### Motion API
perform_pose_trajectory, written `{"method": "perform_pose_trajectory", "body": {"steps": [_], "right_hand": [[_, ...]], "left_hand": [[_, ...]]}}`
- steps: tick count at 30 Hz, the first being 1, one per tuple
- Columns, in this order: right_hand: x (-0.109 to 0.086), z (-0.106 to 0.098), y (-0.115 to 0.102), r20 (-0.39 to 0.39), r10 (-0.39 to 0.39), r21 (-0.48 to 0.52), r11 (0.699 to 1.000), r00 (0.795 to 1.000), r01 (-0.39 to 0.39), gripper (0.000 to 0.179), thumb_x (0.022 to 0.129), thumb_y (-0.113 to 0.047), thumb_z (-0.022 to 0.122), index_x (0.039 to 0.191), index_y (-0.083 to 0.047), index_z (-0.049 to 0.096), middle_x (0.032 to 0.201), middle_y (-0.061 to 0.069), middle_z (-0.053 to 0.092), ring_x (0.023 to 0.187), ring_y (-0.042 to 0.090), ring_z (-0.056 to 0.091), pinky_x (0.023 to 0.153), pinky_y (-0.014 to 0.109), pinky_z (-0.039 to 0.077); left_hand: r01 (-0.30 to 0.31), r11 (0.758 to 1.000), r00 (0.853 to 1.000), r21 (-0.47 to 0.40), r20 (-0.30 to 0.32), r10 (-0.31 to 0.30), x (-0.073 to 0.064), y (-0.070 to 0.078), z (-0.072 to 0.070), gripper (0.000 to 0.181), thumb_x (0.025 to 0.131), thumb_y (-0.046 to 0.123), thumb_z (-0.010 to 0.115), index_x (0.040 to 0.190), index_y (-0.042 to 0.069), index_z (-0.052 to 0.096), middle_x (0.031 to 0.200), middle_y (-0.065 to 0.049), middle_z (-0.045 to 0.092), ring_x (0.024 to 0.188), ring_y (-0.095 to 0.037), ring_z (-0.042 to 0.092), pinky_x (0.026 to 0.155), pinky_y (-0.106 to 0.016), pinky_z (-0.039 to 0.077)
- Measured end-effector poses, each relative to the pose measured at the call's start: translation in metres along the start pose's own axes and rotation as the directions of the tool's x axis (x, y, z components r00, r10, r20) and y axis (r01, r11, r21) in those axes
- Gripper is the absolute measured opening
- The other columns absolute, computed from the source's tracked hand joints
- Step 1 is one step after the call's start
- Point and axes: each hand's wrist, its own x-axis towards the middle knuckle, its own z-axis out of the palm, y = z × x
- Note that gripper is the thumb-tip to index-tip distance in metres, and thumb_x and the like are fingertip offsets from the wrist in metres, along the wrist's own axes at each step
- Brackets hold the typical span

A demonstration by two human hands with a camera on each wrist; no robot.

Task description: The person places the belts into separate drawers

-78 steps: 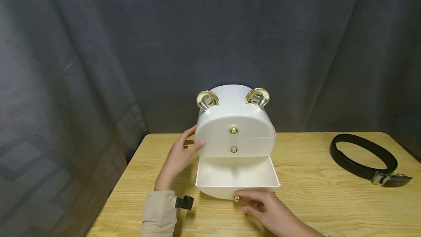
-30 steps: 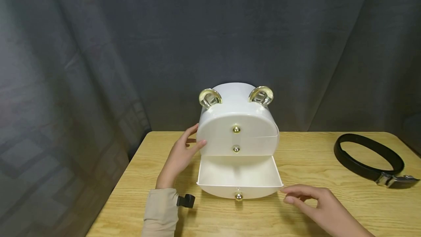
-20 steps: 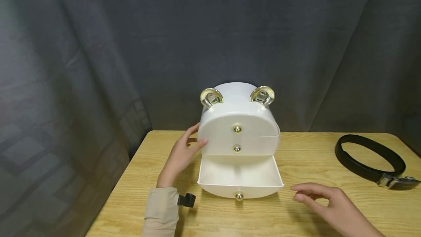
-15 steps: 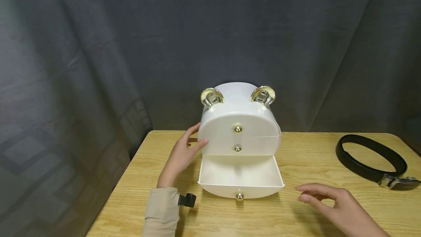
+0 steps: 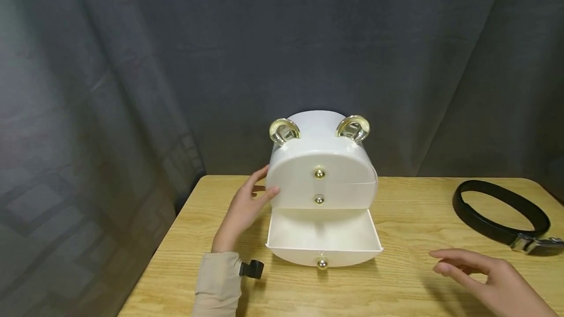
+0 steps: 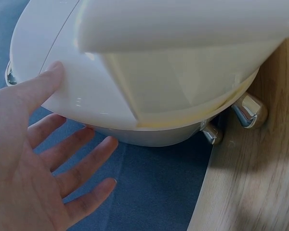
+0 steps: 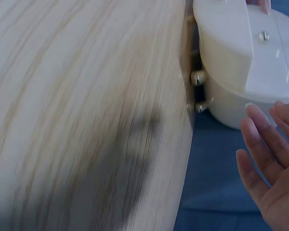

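A white, round-topped drawer box (image 5: 320, 141) with gold ear shapes stands on the table. Its bottom drawer (image 5: 323, 231) is pulled out, and nothing is visible inside. Gold knobs mark the drawer fronts. At the box's left side is my left hand (image 5: 244, 207); the thumb rests on the front face while the fairly straight fingers touch the side. In the left wrist view those fingers (image 6: 84, 171) are spread. My right hand (image 5: 489, 278) hovers right of the drawer, with loosely bent fingers and nothing in them. A coiled black belt (image 5: 484, 224) with a silver buckle lies beyond it.
The wooden table (image 5: 410, 209) carries the box near its middle and the belt at the right. A dark grey curtain (image 5: 352, 53) hangs behind the table and down the left side. A black strap piece (image 5: 252, 269) sits at my left wrist.
My right hand has left the bottom drawer's knob and moved rightward, toward the belt. The left hand stays at the box's side, and the drawer remains pulled out.
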Motion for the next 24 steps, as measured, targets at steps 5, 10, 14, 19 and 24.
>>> {"method": "perform_pose_trajectory", "body": {"steps": [5, 10, 14, 19, 24], "right_hand": [[-0.003, -0.006, 0.013, -0.048, -0.009, -0.018, 1.000, 0.999, 0.008, 0.037, 0.096, -0.036, 0.066, 0.124, -0.012, 0.068, 0.108, 0.006, 0.072, 0.078, 0.008, 0.067, 0.066, 0.032, 0.055], [-0.004, -0.010, 0.018, -0.125, -0.049, -0.028, 0.999, 0.991, 0.046, 0.033, 0.094, -0.031, 0.069, 0.121, -0.012, 0.070, 0.103, 0.005, 0.073, 0.075, 0.004, 0.066, 0.062, 0.029, 0.054], [-0.005, -0.012, 0.022, -0.223, -0.122, -0.063, 0.992, 0.967, 0.111, 0.026, 0.091, -0.022, 0.074, 0.114, -0.010, 0.073, 0.092, -0.001, 0.073, 0.071, -0.002, 0.062, 0.059, 0.024, 0.051], [-0.002, -0.016, 0.029, -0.289, -0.155, -0.089, 0.987, 0.945, 0.134, 0.024, 0.089, -0.014, 0.076, 0.109, -0.002, 0.073, 0.084, -0.009, 0.071, 0.067, -0.004, 0.059, 0.057, 0.023, 0.049], [0.003, -0.025, 0.045, -0.302, -0.144, -0.045, 0.990, 0.942, 0.137, 0.022, 0.091, -0.005, 0.071, 0.110, 0.005, 0.069, 0.080, -0.018, 0.069, 0.067, -0.005, 0.060, 0.057, 0.020, 0.050]], "left_hand": [[0.000, 1.000, 1.000, -0.001, -0.003, 0.000, 0.000, 0.000, -0.001, 0.067, 0.088, 0.055, 0.068, 0.148, 0.037, 0.043, 0.146, 0.001, 0.048, 0.119, -0.032, 0.056, 0.090, -0.049, 0.050], [-0.002, 1.000, 1.000, 0.000, -0.003, 0.002, 0.000, -0.001, -0.001, 0.067, 0.088, 0.056, 0.068, 0.148, 0.038, 0.043, 0.145, 0.001, 0.048, 0.119, -0.033, 0.055, 0.090, -0.049, 0.050], [-0.003, 1.000, 1.000, 0.000, 0.000, 0.003, 0.000, 0.000, -0.001, 0.067, 0.089, 0.056, 0.067, 0.148, 0.038, 0.043, 0.145, 0.001, 0.048, 0.119, -0.033, 0.055, 0.090, -0.049, 0.050], [-0.004, 1.000, 1.000, -0.001, 0.001, 0.004, -0.001, 0.000, -0.001, 0.065, 0.090, 0.054, 0.068, 0.148, 0.037, 0.044, 0.145, 0.001, 0.049, 0.120, -0.033, 0.055, 0.090, -0.049, 0.050], [-0.001, 1.000, 1.000, 0.001, 0.002, 0.001, -0.001, 0.001, 0.000, 0.065, 0.089, 0.055, 0.068, 0.148, 0.039, 0.043, 0.145, 0.002, 0.049, 0.119, -0.032, 0.056, 0.091, -0.049, 0.049]]}}
